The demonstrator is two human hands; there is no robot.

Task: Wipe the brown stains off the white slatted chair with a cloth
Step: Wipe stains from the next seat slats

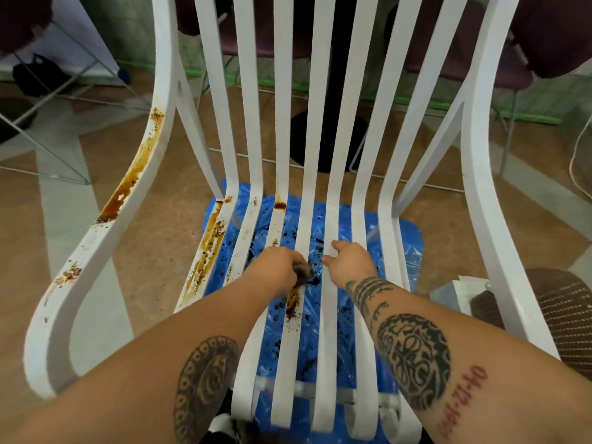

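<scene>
The white slatted chair (331,155) fills the view. Brown stains (128,187) run down its left armrest, along the leftmost seat slat (208,248) and on a middle slat (293,304). My left hand (275,267) is closed around a small grey cloth (302,273) pressed on that middle slat, just above its brown smear. My right hand (350,259) rests on the seat slats beside it, fingers spread and holding nothing.
A blue plastic sheet (403,248) speckled with dark drips lies on the floor under the seat. A brown woven basket (563,318) stands at the right. A dark table pedestal (330,136) and purple chairs (544,30) are behind the backrest.
</scene>
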